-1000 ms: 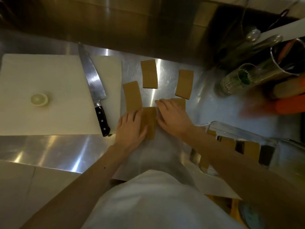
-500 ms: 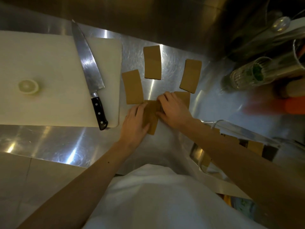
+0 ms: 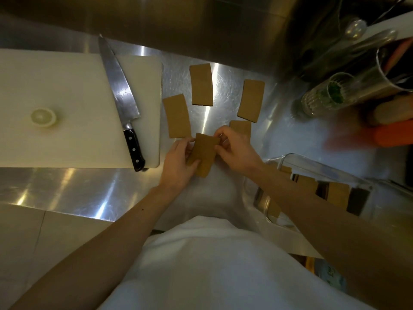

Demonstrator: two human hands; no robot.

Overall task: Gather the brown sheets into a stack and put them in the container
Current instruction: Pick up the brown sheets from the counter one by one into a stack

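A pale slice of lemon (image 3: 43,117) lies on the white rectangular cutting board (image 3: 67,97) at the left, and a steel chef's knife with a black riveted handle (image 3: 121,101) rests across the board's right part. Just right of the board, on the shiny steel counter (image 3: 279,135), a flat brown rectangular sheet (image 3: 176,116) lies beside the left hand (image 3: 178,163). That hand grips the lower left edge of a raised brown sheet (image 3: 204,153), thumb on top and fingers beneath. The right hand (image 3: 234,151) pinches the same sheet's upper right corner, so the sheet sits between the two hands. Farther back lie two more brown sheets, one at centre (image 3: 201,85) and one to its right (image 3: 251,100); another (image 3: 241,127) shows just beyond the right hand's knuckles. At the right, under the right forearm, a clear rectangular container (image 3: 330,171) holds several brown sheets (image 3: 337,193).
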